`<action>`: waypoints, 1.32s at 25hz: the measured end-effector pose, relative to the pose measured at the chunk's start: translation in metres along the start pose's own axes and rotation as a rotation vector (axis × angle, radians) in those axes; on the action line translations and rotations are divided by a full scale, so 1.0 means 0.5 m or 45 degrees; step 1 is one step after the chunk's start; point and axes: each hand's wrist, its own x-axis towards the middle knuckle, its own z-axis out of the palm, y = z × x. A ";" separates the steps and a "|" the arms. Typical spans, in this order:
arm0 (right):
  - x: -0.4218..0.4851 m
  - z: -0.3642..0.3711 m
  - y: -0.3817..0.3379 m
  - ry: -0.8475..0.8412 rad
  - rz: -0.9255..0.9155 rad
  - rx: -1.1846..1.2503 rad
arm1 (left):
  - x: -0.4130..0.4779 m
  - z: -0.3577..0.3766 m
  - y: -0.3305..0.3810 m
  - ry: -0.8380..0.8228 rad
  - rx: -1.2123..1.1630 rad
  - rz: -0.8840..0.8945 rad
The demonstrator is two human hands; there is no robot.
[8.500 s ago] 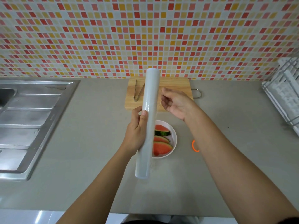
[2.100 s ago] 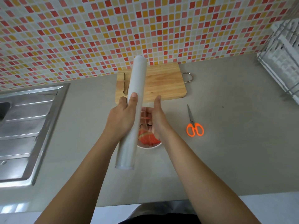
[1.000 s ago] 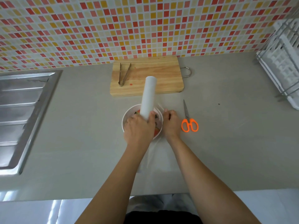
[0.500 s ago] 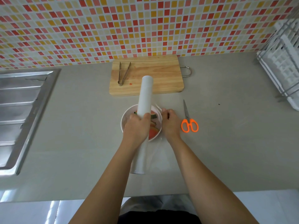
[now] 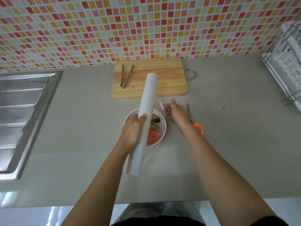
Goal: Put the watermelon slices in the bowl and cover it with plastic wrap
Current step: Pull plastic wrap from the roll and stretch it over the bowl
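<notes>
Plastic film (image 5: 161,106) is catching the light just off the far-right side of the bowl (image 5: 163,123) in the head view. The right hand (image 5: 176,114), which half a second ago was curled down against the rim there, is now lifting away with its fingers (image 5: 167,110) straightening and loosely spread. It is holding nothing I can make out, and whether the fingertips are touching the film is unclear.

The left hand (image 5: 134,128) is still wrapping thumb and fingers round the roll (image 5: 145,111), which is slanting above the bowl on the counter (image 5: 81,144). The watermelon slices (image 5: 154,135) are already sitting inside. The loose edge seems to be staying put on that side — so the covering is looking begun, not finished — with the sheet uncut and the scissors (image 5: 198,127) lying partly under the right wrist.
</notes>
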 end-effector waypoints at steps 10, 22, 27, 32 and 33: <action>0.043 -0.015 -0.112 -0.443 0.278 0.058 | 0.009 -0.002 0.021 -0.205 -0.256 -0.019; 0.002 0.013 -0.228 -0.633 0.419 0.531 | 0.003 -0.076 0.017 -0.290 -0.616 -0.065; -0.027 0.069 -0.267 -0.662 0.402 0.471 | 0.005 -0.116 0.019 -0.359 -0.755 -0.043; -0.041 0.093 -0.276 -0.642 0.383 0.457 | 0.009 -0.142 0.008 -0.378 -0.756 0.002; -0.043 0.098 -0.275 -0.612 0.388 0.456 | 0.009 -0.145 0.007 -0.370 -0.749 0.012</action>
